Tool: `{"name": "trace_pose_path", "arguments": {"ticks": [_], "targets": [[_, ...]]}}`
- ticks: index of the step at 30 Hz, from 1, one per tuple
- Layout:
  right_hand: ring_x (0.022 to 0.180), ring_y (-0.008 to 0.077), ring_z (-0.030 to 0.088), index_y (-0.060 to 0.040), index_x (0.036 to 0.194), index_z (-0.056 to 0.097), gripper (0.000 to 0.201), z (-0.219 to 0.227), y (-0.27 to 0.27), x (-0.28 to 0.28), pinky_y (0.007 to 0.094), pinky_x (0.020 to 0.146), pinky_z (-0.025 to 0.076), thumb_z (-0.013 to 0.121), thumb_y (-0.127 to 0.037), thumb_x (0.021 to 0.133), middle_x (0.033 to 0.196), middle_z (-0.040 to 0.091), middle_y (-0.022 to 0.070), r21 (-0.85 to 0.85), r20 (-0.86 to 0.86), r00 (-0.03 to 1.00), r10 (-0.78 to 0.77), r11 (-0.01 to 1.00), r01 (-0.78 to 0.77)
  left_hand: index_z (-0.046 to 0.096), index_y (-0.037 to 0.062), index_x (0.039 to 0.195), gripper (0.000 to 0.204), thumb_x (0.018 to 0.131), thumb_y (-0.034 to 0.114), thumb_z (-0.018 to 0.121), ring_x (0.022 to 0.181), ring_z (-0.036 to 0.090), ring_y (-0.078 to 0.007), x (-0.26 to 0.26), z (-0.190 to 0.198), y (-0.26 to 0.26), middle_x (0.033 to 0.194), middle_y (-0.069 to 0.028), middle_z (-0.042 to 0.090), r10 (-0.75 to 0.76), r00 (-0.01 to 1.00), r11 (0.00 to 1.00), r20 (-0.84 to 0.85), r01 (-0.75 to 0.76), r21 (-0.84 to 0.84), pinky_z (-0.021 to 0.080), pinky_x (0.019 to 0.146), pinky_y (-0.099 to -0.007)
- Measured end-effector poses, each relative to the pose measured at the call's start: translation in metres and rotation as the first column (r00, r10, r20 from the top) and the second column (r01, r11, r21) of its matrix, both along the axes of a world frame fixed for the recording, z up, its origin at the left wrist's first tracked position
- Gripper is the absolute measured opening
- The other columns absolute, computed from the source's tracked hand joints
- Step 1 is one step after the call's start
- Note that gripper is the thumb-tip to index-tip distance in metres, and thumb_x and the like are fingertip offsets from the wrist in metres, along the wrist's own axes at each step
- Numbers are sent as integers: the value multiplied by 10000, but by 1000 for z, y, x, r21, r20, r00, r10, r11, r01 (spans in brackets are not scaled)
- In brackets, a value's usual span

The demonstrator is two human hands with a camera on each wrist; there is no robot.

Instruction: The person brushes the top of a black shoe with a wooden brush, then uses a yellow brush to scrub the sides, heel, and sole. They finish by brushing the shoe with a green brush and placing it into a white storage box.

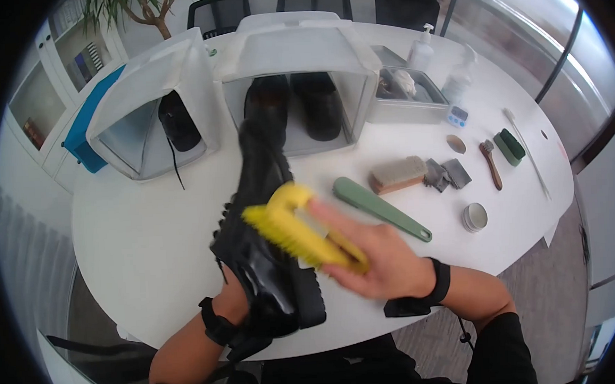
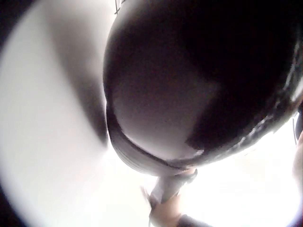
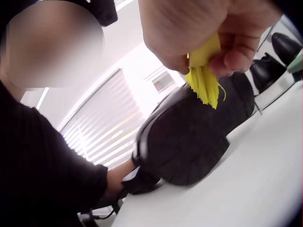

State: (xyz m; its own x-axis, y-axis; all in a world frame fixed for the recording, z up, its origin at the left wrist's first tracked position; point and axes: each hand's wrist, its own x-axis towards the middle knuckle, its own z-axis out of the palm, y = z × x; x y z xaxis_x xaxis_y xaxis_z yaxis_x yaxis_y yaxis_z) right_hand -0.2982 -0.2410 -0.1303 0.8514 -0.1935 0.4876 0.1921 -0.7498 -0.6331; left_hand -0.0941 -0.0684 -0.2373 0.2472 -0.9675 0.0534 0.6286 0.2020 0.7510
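Observation:
A tall black lace-up boot (image 1: 269,263) leans over the near edge of the table, glossy on its near end. My left hand (image 1: 233,293) holds it from the left, its fingers hidden behind the leather. The boot's dark rounded surface (image 2: 156,94) fills much of the left wrist view. A yellow scrub brush (image 1: 292,227) with a loop handle is gripped in my right hand (image 1: 370,255), slightly blurred, its bristles overlapping the boot's side. In the right wrist view the yellow bristles (image 3: 203,87) hang right at the boot's dark sole (image 3: 189,142).
Two open-fronted white boxes (image 1: 286,50) with black shoes stand at the back. To the right lie a green shoehorn (image 1: 385,210), a wooden brush (image 1: 398,175), grey pieces (image 1: 447,174), a tin (image 1: 474,217), a small brush (image 1: 491,165) and a green-bristled brush (image 1: 510,146).

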Motion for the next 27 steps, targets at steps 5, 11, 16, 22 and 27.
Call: {"name": "trace_pose_path", "arguments": {"ticks": [5,11,16,22,27], "targets": [[767,373,668,-176,1611,331,834,-7,-4,5,426,719,561,714,-96,875,959,688,115,-53,51,996,75,996,-72,392,41,1537,617,1109,468,270,1362,516,-277,0,0,-8,1513,-148,490,4,999,999,-33,-5,-45,409,1171,-420],[836,388,684,-158,1608,336,841,1,-26,10,398,790,566,696,-28,859,1183,673,224,97,108,976,-188,979,178,437,41,1509,569,1106,429,332,1285,575,-252,-26,38,-5,1464,-132,537,51,874,993,483,-95,66,464,1118,-394],[1029,337,698,-72,1573,387,813,2,-8,3,345,924,538,738,-52,840,1505,531,201,-23,21,1000,-13,1000,13,443,33,1495,551,1108,416,357,1264,588,-239,-22,30,-5,1438,-128,553,127,959,946,252,-194,260,484,1090,-391],[922,426,695,-196,1614,316,862,1,-27,11,401,850,582,706,-34,863,1283,657,233,21,66,996,-66,998,65,437,44,1503,597,1099,474,348,1275,583,-263,-18,34,0,1440,-133,547,106,967,941,231,-173,290,466,1119,-407],[911,403,715,-190,1620,295,843,-1,-53,12,390,833,582,684,-31,889,1387,613,232,70,24,946,-323,945,321,454,34,1493,575,1054,406,457,1287,570,-282,-36,51,-2,1449,-150,535,-93,926,963,366,-10,269,457,1120,-441]]}}
